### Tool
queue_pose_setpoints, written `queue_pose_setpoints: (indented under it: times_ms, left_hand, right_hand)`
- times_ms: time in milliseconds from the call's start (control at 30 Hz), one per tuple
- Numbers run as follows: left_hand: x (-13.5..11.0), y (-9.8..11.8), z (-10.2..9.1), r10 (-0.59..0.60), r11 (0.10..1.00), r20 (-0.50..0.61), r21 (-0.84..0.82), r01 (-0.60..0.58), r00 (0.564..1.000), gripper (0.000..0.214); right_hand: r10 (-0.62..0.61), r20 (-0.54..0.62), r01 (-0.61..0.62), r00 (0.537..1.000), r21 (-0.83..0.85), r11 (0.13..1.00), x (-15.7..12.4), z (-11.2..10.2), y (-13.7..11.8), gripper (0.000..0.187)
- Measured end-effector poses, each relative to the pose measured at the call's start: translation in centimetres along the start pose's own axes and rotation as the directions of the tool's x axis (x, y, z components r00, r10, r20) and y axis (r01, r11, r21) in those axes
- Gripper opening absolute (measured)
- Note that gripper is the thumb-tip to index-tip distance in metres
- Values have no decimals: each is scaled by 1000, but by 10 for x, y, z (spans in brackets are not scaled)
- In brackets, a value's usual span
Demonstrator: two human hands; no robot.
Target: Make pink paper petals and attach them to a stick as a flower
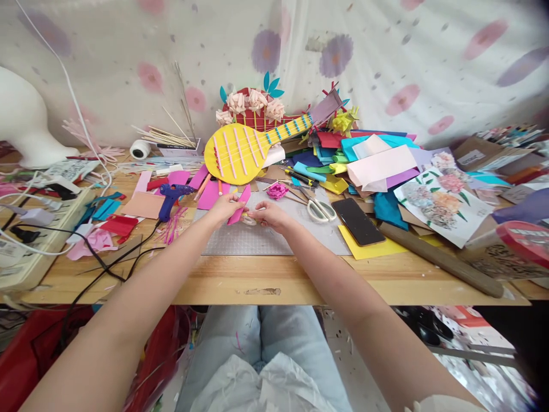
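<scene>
Over the grey cutting mat [274,246], my left hand [225,208] pinches a strip of magenta paper [240,206], which slants up between the fingers. Close by on its right, my right hand [270,215] has its fingers closed; a small pale, ring-like thing [249,221] shows at its fingertips, too small to name. A crumpled magenta paper flower [277,190] lies just beyond my right hand. White-handled scissors [321,210] rest on the mat to the right. More magenta paper [210,196] lies behind my left hand.
A blue glue gun [171,200] stands left, its black cord [112,270] trailing over the table. Behind lies a yellow paper lute [235,153]. To the right are a phone [358,222], piled coloured paper [381,166] and a wooden stick [441,260]. A power strip [55,240] sits far left.
</scene>
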State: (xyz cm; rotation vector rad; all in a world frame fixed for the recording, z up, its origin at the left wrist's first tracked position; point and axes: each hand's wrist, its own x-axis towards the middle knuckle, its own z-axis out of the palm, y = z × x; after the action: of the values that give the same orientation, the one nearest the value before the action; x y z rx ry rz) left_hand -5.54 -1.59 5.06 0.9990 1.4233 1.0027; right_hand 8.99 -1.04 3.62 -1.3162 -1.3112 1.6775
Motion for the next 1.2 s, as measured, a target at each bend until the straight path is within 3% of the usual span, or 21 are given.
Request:
queue_pose_setpoints:
  times_ms: [167,267,333,400,433,467,533,567,667,767,867,933,1067,1200]
  left_hand:
    - [0,1,-2,-6,1000,2,-9,6,1000,22]
    - [5,1,-5,24,1000,-50,-19,-25,998,16]
    - [7,1,-8,16,998,-86,-51,-21,996,12]
    - [9,0,-9,-23,992,-83,-122,12,996,10]
    - [10,-2,-9,-45,985,-68,-169,33,997,10]
    - [10,-4,-9,-61,974,-52,-223,48,997,10]
    - [12,-10,-6,-66,943,-8,-329,60,998,11]
    - [13,-13,-4,-53,922,9,-384,52,999,13]
    - [16,-23,4,1,857,46,-514,23,999,18]
    - [21,-29,10,27,815,12,-579,-15,1000,21]
    - [23,-32,14,78,802,-68,-588,-103,995,25]
    - [22,-34,16,114,810,-118,-563,-161,986,28]
    - [16,-40,20,186,834,-135,-501,-229,973,32]
    - [11,-44,21,210,825,-133,-508,-248,969,32]
  right_hand:
    - [41,25,-43,999,74,996,-1,-1,2,44]
    - [9,6,-10,1000,177,984,1,-12,-5,44]
    - [-80,-34,86,996,249,965,5,-30,-16,43]
    - [-185,-177,221,967,211,952,12,-56,-31,39]
    - [-224,-299,276,928,144,950,17,-70,-39,37]
    - [-286,-440,331,851,27,943,23,-85,-46,35]
    - [-447,-603,336,660,-295,894,35,-112,-55,34]
    - [-518,-582,276,627,-455,846,41,-122,-57,31]
    - [-539,-500,88,678,-673,735,54,-135,-52,28]
    - [-579,-467,134,669,-690,711,55,-118,-37,21]
    - [-639,-386,399,666,-539,742,43,-78,-18,13]
    - [-629,-339,484,700,-423,766,33,-47,-4,11]
    - [-588,-301,531,751,-254,808,18,2,20,19]
    - [-572,-285,532,769,-212,820,11,15,28,23]
